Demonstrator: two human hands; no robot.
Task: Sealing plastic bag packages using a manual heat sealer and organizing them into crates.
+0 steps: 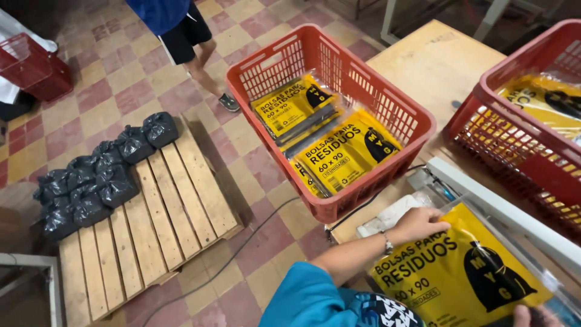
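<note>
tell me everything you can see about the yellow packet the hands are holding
The yellow packet is flat, in clear glossy plastic, printed with black lettering and a black bag picture. It lies tilted on the table by a white bar, its lower corner cut off by the frame. The left hand grips its top left edge; the right hand, barely in view, touches its bottom edge. Similar packets fill the red basket beyond.

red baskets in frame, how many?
3: one red basket on the table's left end, holding yellow packs; one at the right edge, cut off; one far left on the floor, partly cropped. Others may lie out of view.
</note>
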